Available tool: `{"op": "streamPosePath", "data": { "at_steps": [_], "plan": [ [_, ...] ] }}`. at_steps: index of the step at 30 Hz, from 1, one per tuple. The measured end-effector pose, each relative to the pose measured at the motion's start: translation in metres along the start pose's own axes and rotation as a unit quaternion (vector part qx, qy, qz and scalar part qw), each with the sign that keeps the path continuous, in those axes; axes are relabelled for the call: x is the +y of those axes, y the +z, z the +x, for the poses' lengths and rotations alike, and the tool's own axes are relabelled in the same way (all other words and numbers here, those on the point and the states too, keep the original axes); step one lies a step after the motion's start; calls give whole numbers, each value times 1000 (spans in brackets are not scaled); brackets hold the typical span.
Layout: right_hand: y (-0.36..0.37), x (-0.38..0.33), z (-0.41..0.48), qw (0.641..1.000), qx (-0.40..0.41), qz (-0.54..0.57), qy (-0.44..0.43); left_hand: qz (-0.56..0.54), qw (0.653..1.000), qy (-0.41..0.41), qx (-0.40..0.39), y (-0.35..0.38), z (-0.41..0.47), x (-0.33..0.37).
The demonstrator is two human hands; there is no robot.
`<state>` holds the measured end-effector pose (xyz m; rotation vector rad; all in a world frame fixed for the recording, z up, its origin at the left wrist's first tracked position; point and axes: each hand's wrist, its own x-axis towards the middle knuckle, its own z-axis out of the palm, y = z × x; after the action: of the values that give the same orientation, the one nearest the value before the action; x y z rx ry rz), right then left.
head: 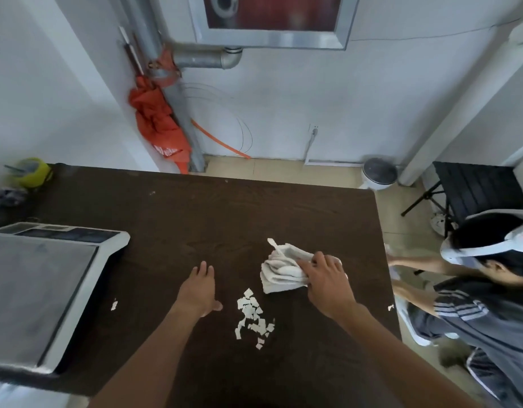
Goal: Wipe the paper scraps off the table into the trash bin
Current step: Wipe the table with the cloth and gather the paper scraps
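The step in hand is judged to be the gathering sweep: the cloth (pixel 284 267) is gripped by the right hand (pixel 328 278), whose fingers are closed over its right edge, and it is pressed on the dark bench (pixel 195 207). The left hand (pixel 200 285) is laid open and flat on the bench, holding nothing.

To do the sweep well, the cloth should be kept bunched but broad, so that a wide edge is presented to the scraps (pixel 253 315). It should be drawn with light, even pressure, so that the pieces are pushed along and not scattered or flicked upward. The open left hand could be used as a stop, so that the pile is kept together while it is moved toward an edge.

The main pile of scraps lies between the two forearms, just below the cloth's near corner and just right of the left thumb; it is not touched by either hand. A stray scrap (pixel 114 304) lies apart to the left, near the scale (pixel 48 278), and another (pixel 390 307) sits at the bench's right edge. Both would need separate passes.

A round bin (pixel 379 173) stands on the floor beyond the far right corner, well apart from the pile; whether it is the intended one cannot be told.
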<state>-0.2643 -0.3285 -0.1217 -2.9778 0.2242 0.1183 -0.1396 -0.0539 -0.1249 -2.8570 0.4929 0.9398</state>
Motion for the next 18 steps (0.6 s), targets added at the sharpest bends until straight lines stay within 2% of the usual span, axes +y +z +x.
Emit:
{"op": "streamPosePath", "data": {
  "at_steps": [3, 8, 12, 14, 18],
  "plan": [
    [-11, -9, 43, 999, -2, -6, -37, 8, 1000, -13, -5, -7, 2, 11],
    [-22, -27, 104, 995, -1, -10, -103, 73, 994, -8, -80, -27, 17, 26],
    [-26, -25, 132, 994, 3, -21, -108, 61, 997, 20, -47, -31, 22, 24],
    [-29, -22, 142, 994, 5, -30, -102, 19, 1000, 12, 5, -40, 18, 24],
    [-30, -26, 171, 992, -29, -28, -121, -164, 983, -36, 77, -67, 38, 27]
  ]
}}
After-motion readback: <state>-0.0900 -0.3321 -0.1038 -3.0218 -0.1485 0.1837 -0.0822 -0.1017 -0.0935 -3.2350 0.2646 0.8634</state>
